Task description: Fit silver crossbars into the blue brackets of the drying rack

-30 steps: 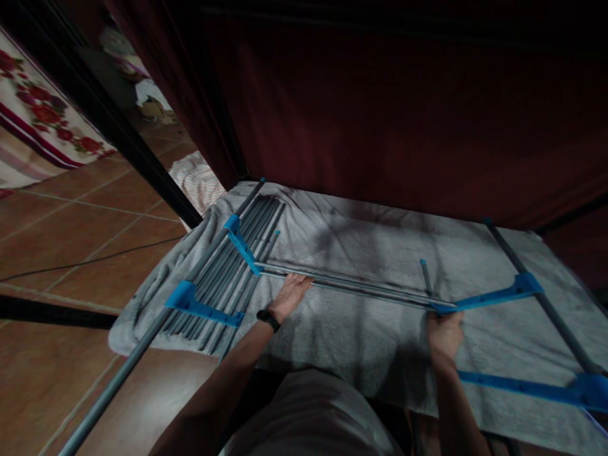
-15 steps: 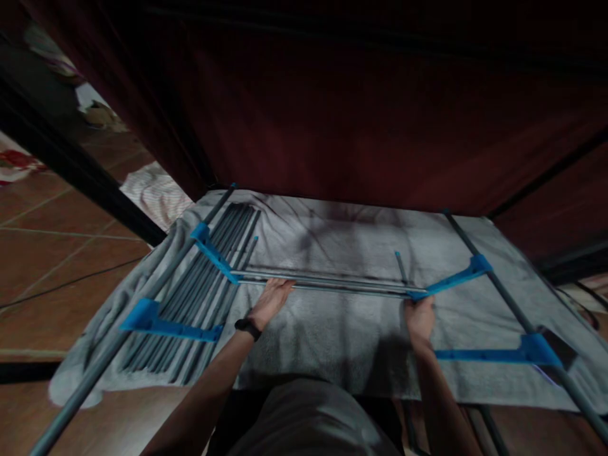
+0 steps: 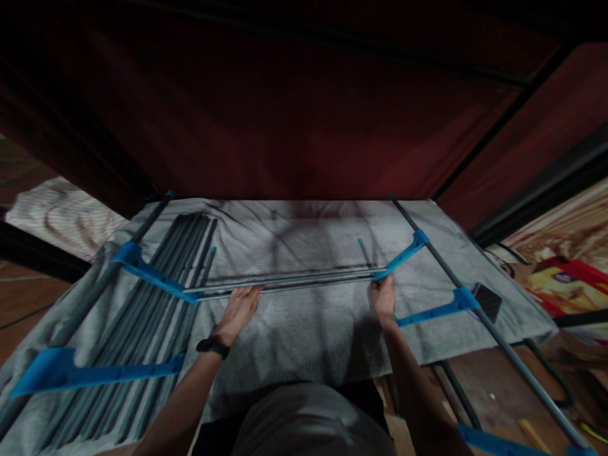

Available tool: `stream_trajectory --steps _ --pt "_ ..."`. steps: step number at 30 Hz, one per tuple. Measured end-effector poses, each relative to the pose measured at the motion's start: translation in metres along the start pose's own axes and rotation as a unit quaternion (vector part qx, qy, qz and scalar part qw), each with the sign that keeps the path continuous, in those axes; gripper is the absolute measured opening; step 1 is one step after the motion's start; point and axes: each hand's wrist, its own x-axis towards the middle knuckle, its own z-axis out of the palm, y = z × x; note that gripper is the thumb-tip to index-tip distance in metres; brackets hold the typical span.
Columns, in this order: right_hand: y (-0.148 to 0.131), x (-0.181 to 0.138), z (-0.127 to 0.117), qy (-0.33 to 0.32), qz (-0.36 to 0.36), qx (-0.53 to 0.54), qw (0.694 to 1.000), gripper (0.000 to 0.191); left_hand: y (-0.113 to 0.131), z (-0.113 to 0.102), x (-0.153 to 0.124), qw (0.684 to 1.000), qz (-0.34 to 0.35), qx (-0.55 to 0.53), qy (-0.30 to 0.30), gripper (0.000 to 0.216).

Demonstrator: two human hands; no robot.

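Two thin grey metal tubes (image 3: 308,282) run crosswise between a left blue plastic bracket (image 3: 156,277) and a right blue plastic bracket (image 3: 401,256). My left hand (image 3: 241,310), a black band on its wrist, curls its fingers over the nearer tube, not far from the left bracket. At the other end, my right hand (image 3: 384,296) is closed where the tube meets the right bracket's tip; its fingertips are partly hidden. Each bracket sits on a thicker side pole, the left pole (image 3: 90,304) and the right pole (image 3: 444,269), which bear further blue brackets nearer me.
Several loose grey tubes (image 3: 142,310) lie side by side under the left brackets on a pale blanket (image 3: 304,342). A dark phone (image 3: 487,301) rests by the right pole. A dark red panel (image 3: 294,126) stands behind, and a red-and-yellow package (image 3: 565,285) lies at right.
My view has swung to the right, so the frame appears further left and the package has come into sight. Both hands stay at the same spots on the frame.
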Motion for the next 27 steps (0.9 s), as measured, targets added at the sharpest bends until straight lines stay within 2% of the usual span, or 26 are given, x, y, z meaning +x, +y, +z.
stream_trajectory --steps 4,8,14,17,20,23,27 --pt "0.001 -0.011 0.002 0.015 -0.016 0.013 1.000 0.057 0.001 0.004 -0.010 0.999 0.000 0.006 0.051 0.046" --pt "0.003 -0.021 0.002 0.020 -0.028 -0.006 0.999 0.062 0.003 0.007 -0.028 0.992 -0.036 0.015 0.116 0.049" --pt "0.001 -0.022 0.003 0.020 -0.032 -0.029 0.999 0.064 0.007 0.006 -0.032 0.993 -0.048 0.004 0.108 0.051" --pt "-0.002 -0.029 0.007 0.038 -0.040 -0.021 0.998 0.072 0.013 0.008 -0.032 0.989 -0.060 -0.007 0.135 0.050" --pt "-0.003 -0.054 0.016 0.059 -0.074 -0.026 0.995 0.076 0.029 0.010 -0.041 0.981 -0.077 -0.037 0.174 0.047" --pt "0.001 -0.084 0.028 0.041 -0.152 -0.040 0.987 0.066 0.055 0.006 -0.046 0.973 -0.069 -0.101 0.196 0.044" --pt "0.006 -0.101 0.035 -0.008 -0.225 -0.052 0.973 0.059 0.095 -0.020 -0.031 0.970 -0.037 -0.116 0.212 0.041"
